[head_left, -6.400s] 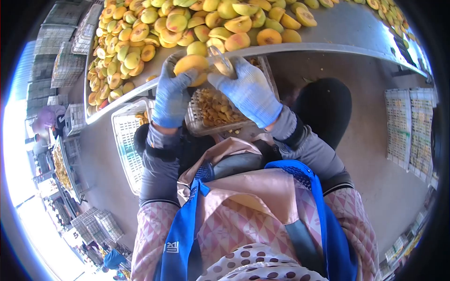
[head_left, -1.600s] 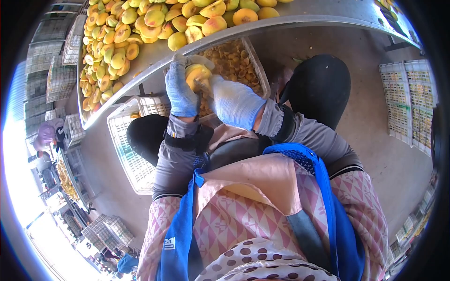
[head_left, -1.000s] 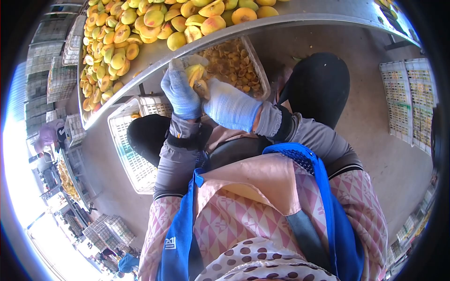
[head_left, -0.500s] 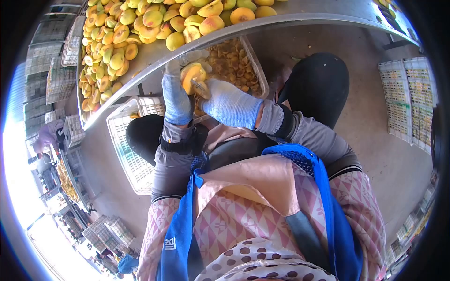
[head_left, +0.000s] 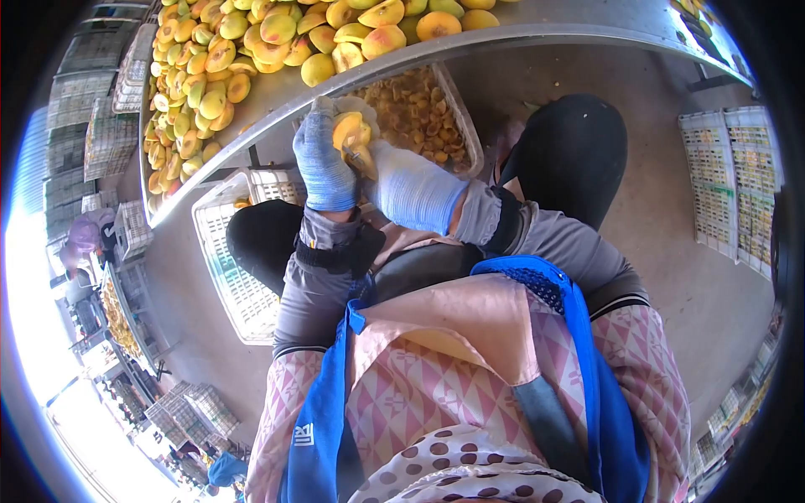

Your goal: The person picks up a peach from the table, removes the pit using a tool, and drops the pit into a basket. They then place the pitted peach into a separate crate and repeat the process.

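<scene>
In front of the table edge, my left hand (head_left: 324, 163), in a blue-and-white knit glove, is closed around a cut yellow peach half (head_left: 349, 132). My right hand (head_left: 411, 186), gloved the same way, is closed at the peach's near side. A small metal tool (head_left: 359, 157) shows between that hand and the fruit; its handle is mostly hidden by the fingers. Both hands nearly touch. Below them is a crate (head_left: 464, 126) of brownish-orange peach scraps or pits.
The metal table (head_left: 537, 18) carries a heap of halved peaches (head_left: 277, 29). A white crate (head_left: 243, 293) stands by my left knee. Stacked crates (head_left: 729, 180) are on the right, others on the left. A person (head_left: 84, 239) is far left.
My left hand has turned and its fingers have curled around the peach half, which now appears smaller and more covered. My right hand has shifted slightly, staying against the fruit.
</scene>
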`<state>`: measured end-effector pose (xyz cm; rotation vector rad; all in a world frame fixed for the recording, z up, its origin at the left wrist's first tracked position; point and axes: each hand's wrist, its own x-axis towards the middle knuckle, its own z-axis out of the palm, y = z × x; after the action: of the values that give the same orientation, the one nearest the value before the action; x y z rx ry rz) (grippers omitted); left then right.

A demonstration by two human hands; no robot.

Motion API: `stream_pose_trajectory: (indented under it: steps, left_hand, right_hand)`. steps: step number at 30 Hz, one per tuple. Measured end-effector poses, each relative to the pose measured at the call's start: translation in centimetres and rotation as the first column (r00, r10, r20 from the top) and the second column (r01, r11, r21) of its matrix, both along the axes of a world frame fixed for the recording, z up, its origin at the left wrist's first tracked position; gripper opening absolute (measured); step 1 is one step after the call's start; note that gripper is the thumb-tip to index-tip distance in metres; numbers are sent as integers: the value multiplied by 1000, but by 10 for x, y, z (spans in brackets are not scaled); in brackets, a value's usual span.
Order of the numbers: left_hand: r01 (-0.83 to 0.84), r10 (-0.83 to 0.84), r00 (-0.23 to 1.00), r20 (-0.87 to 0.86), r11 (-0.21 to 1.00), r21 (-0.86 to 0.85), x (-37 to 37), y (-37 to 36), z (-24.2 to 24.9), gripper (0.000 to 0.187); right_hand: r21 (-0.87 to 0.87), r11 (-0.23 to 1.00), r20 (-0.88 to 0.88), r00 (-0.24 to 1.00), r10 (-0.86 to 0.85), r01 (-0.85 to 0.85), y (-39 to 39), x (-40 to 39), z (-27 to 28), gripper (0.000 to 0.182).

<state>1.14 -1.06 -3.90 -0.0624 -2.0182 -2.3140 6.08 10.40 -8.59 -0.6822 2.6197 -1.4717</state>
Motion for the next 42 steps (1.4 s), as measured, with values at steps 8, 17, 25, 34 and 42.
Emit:
stream_pose_trajectory:
  steps: [8,17,25,34,42]
  left_hand:
    - [26,-32,997,-75,997,-77,3,9,22,42]
    - [51,-49,998,50,998,-34,5,5,23,45]
    - [420,-422,906,24,895,-147,-2,-20,27,23]
    - [322,-329,914,238,944,72,-11,-17,18,70]
    - [169,-178,975,132,982,81,9,-1,27,37]
  right_hand:
    - [61,998,206,978,-31,19,25,0,56,24]
    - [-197,968,290,934,207,-154,32,-17,44,16]
    - [-49,948,-273,918,289,-313,38,-21,39,12]
    - [-693,707,666,504,550,143,47,-15,71,15]
    - [-641,749,722,461,516,167,49,-17,78,16]
